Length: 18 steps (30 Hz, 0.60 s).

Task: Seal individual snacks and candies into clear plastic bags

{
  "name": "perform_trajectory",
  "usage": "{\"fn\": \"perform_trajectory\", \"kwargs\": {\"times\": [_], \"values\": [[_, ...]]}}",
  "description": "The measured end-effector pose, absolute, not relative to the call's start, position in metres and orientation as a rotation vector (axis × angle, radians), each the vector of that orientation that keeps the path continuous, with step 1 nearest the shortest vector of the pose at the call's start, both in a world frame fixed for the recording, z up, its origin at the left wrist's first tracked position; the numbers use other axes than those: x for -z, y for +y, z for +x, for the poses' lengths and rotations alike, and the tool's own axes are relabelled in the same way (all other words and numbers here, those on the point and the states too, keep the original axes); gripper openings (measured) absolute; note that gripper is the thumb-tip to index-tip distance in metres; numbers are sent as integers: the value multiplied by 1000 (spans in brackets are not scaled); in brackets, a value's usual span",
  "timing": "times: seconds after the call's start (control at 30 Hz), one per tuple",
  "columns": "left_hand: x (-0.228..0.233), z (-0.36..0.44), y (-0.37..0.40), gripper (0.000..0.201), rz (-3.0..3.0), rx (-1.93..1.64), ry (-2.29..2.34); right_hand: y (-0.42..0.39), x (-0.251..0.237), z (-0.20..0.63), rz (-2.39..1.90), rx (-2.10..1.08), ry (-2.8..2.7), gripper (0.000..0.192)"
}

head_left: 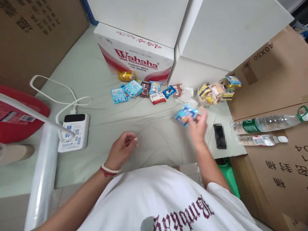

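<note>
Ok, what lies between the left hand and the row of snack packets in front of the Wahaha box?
Head view: only bare grey-green cloth lies between the left hand and the snack packets.

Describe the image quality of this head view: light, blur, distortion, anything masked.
Head view: even, soft indoor light with faint shadows on the green cloth; wide-angle bending at the edges, seen in the curved cartons; the right hand and the blue snack packet at its fingers are motion-blurred; the left hand is sharper; the dark phone is pixelated; the Wahaha box print reads clearly.
</note>
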<state>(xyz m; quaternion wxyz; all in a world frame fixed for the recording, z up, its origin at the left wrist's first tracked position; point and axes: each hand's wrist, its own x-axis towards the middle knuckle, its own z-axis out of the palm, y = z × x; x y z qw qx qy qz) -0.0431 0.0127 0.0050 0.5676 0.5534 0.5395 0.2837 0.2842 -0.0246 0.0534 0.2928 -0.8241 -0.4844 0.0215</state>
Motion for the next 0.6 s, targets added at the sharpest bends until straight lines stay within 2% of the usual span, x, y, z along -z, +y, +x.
{"fn": "perform_trajectory", "kwargs": {"times": [0.1,0.2,0.37,0.6], "values": [[17,-78,-2,41,1341,-626,1505,3,-104,359,-2331,290,-1298,61],[33,-94,-17,34,1551,-549,1607,50,-131,409,-2400,501,-1419,54],[35,-87,-30,28,2001,-564,1599,129,-124,433,-2674,459,-1515,47],[39,-87,-28,29,2085,-546,1558,170,-111,435,-2808,437,-1397,44]]}}
